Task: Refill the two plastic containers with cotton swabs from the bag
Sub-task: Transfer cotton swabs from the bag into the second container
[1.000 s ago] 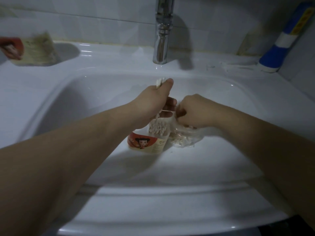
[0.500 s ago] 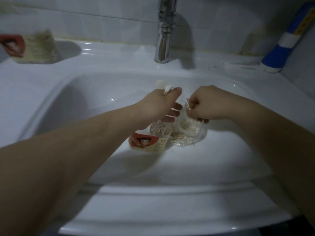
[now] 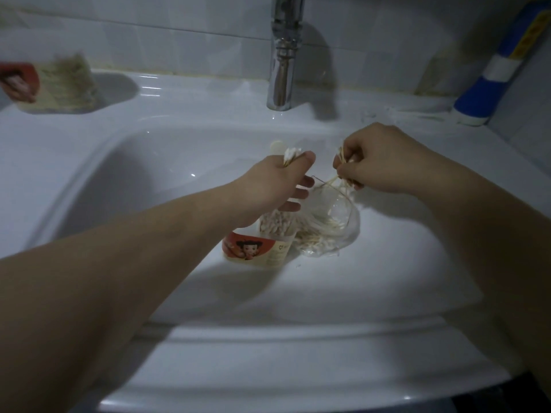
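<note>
While L hand grip pinches swab bunch over container, R hand grip clutches loose swabs above bag.

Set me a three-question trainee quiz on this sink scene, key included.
1. True or false: the left hand grips a bundle of white-tipped cotton swabs.
2. The right hand pinches swabs just above: A a metal bowl; B the clear plastic bag; C a cardboard box.
3. Fill in: the red-labelled plastic container beside the bag sits in the ____ of the white ceramic sink.
Key: 1 true; 2 B; 3 basin.
</note>
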{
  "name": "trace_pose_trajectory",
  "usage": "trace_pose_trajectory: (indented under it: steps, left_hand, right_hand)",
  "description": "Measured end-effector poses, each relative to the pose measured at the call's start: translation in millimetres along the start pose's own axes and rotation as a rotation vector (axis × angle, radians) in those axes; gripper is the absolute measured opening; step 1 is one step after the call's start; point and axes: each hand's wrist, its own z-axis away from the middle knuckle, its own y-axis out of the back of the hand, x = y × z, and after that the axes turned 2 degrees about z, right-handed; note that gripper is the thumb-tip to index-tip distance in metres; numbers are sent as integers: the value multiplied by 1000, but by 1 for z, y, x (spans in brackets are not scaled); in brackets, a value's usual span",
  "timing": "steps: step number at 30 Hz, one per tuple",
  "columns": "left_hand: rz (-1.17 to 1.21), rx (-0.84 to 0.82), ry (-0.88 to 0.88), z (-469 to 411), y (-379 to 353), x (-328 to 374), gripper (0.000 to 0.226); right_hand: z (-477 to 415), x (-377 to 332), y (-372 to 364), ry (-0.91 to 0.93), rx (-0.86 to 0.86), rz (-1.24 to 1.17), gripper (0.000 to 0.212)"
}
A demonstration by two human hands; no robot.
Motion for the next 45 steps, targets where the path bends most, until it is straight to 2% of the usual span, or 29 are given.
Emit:
trace_pose_trajectory:
  steps: [5,9,15,18,23,27,33,35,40,45]
  left_hand:
    - [46,12,13,0,-1,1,34]
    - [197,-8,82,2,-1,6,37]
    - [395,-209,169,9,2,13,51]
    - [328,-129,179,8,0,13,46]
    - [157,-58,186,5,-2,10,43]
    - [155,-6,178,4,0,9,34]
    - [188,-44,168,2,2,9,38]
    - [191,-42,163,2,2,7,33]
    - [161,-35,113,2,3,6,20]
    - [169,-65,107,5,1,9,28]
  right_hand:
    - [1,-1,0,70,27,-118,13]
    - [4,-8,-1,168,35,-299,15]
    - [7,-18,-10,224,62,-485,16]
    - [4,-18,-14,182,30,-528,9]
    - [3,-18,-13,159,24,-624,15]
    - [1,-13,-7,65,114,-696,12]
    - [-4,-5,-1,-36,212,-699,17]
    - [-5,-3,-2,-57,216,-689,18]
    - [-6,-1,-6,-67,163,-658,15]
    - [-1,-10,-15,-28,21,-660,14]
